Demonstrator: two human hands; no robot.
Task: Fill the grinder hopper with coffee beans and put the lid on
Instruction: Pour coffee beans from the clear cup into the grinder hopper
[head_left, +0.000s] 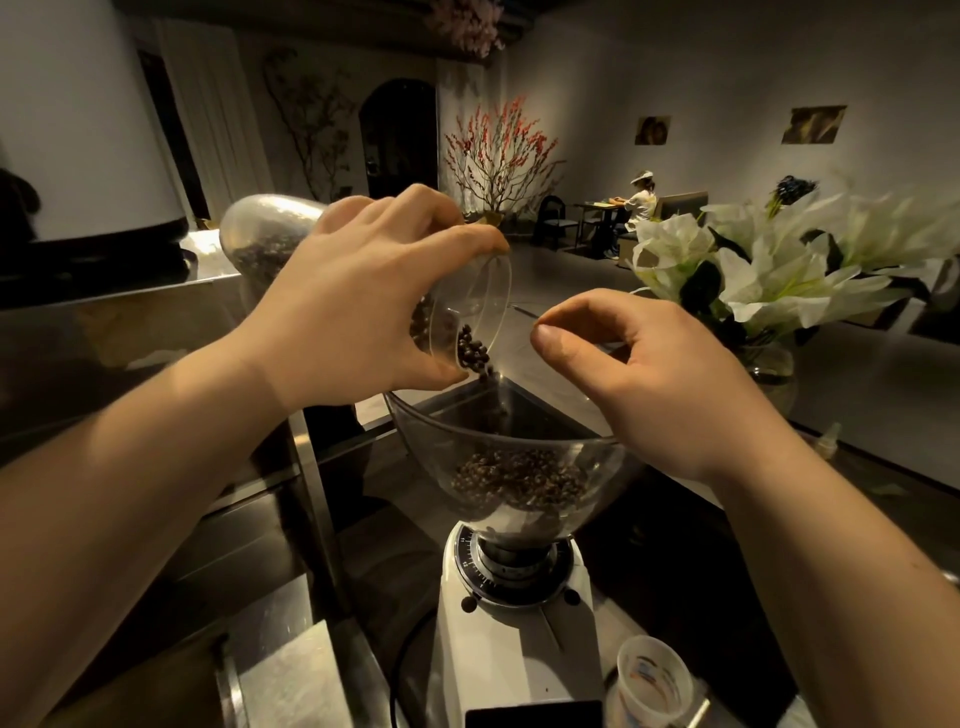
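Two hands work above the grinder: the left hand (358, 291) grips a clear jar (270, 234) tipped on its side, fingers wrapped round its mouth, and coffee beans (471, 353) spill from it down into the open hopper (519, 457), which already holds a dark heap at its bottom. Just right of the stream, the right hand (644, 374) pinches a thin clear lid (566, 327) by its edge over the hopper's far rim. Below stands the white grinder body (519, 639), a plastic cup (655, 675) near its right side, and white lilies (779, 260) farther right.
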